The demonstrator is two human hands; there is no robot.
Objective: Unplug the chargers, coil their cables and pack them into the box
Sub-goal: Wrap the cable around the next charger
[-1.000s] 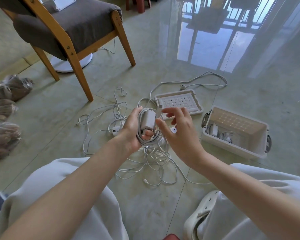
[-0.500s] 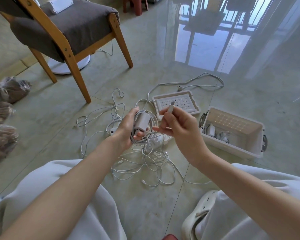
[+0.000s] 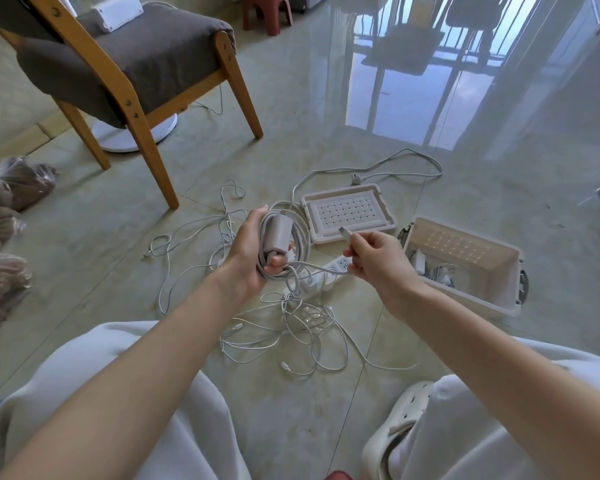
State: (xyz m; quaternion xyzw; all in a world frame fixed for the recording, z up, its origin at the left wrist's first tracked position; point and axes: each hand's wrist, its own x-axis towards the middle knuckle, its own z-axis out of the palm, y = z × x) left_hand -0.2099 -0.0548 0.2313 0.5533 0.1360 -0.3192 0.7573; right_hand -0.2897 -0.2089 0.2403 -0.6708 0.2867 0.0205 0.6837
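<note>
Gripping coiled charger [image 3: 277, 233] in left hand [image 3: 248, 252], right hand [image 3: 378, 259] pinching its plug end [image 3: 343, 231]

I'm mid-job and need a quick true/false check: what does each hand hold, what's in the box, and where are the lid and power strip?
1. The left hand holds a charger together with coiled cable. True.
2. The right hand pinches the cable end. True.
3. The box is empty. False: a second charger and some cable lie inside.
4. The lid is on the box. False: it lies on the floor beside the box.
5. The power strip lies on the floor under the hands. True.
</note>
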